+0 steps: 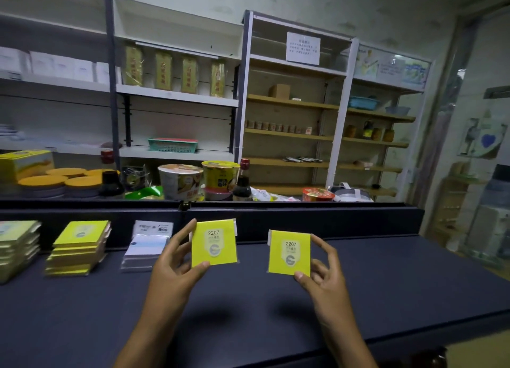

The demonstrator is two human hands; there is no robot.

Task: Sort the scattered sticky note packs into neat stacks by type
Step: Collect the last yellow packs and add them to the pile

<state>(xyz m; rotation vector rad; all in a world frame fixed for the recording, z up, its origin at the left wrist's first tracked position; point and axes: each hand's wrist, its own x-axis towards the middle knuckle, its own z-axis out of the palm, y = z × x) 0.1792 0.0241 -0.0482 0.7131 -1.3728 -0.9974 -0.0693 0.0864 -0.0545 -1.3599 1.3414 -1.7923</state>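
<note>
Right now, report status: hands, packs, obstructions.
Left hand grip on yellow pack. Right hand grip on second yellow pack. Yellow stack left on counter. Nothing between.

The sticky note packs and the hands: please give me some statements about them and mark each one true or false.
1. Each hand holds one yellow pack. True: the left hand holds the left yellow pack and the right hand holds the right yellow pack.
2. Both held packs show the number 2207. True.
3. The held packs lie flat on the dark counter. False: they are lifted above it, faces toward the camera.
4. The white stack stands to the right of the right hand. False: it is to the left of the left hand.
5. A yellow stack stands left of the white stack. True.
</note>
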